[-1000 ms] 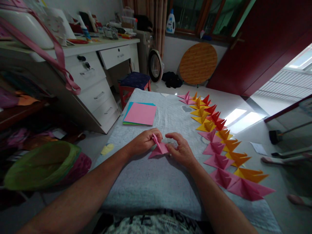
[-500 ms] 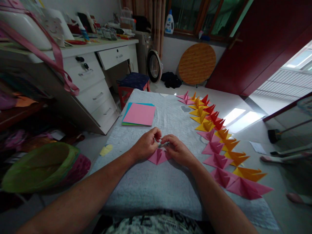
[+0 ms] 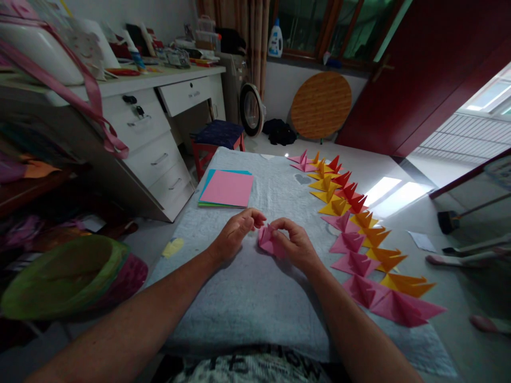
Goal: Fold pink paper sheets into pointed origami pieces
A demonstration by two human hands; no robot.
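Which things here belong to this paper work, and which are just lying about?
Seem to belong:
- folded pink paper, pinched by the right hand
- stack of coloured sheets
- rows of folded paper pieces
- cloth-covered table

Seem merely lying about:
- blue-capped bottle
- round wooden board
- cushioned stool
- green-lined bin

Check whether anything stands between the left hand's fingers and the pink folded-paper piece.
Nothing visible does: the left hand has its fingers just left of the pink folded-paper piece that the right hand holds, with only pale grey-blue cloth showing between.
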